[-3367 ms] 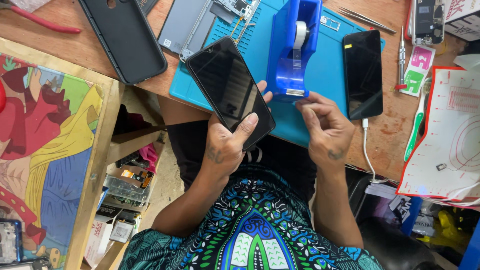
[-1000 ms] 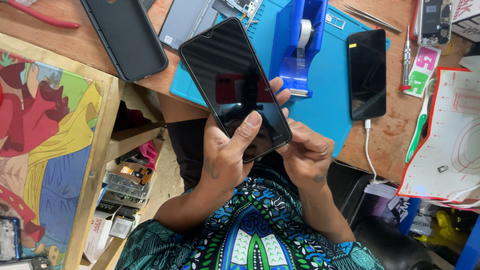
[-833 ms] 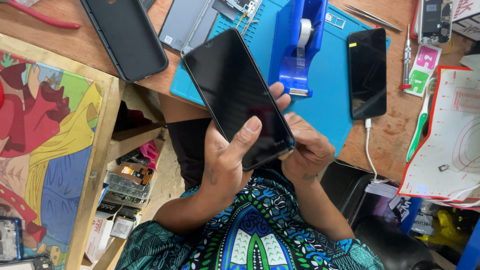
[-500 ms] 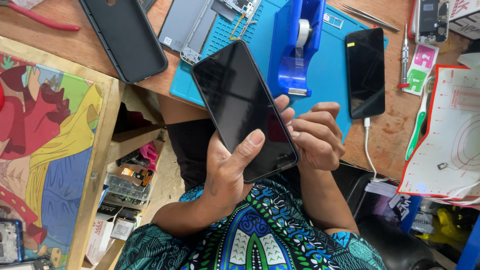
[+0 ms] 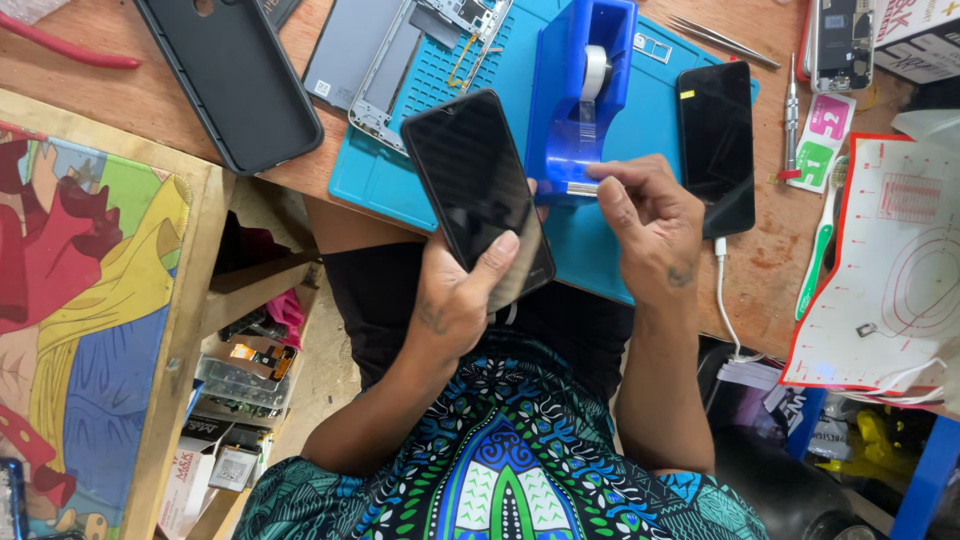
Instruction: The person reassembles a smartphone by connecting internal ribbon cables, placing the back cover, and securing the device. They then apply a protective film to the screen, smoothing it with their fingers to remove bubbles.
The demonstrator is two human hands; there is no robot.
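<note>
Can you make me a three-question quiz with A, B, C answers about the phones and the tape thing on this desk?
1. Where does the blue tape dispenser stand?
A) on the blue mat
B) on the floor
C) on the colourful picture board

2. What colour is the toothbrush handle?
A) red
B) green
C) black

3. What is the left hand doing?
A) resting flat
B) holding a dark phone
C) holding tweezers

Answers: 1 A, the dispenser sits on the mat. 2 B, its handle is green and white. 3 B, thumb and fingers wrap the phone, while the right hand reaches to the dispenser's tape end.
</note>
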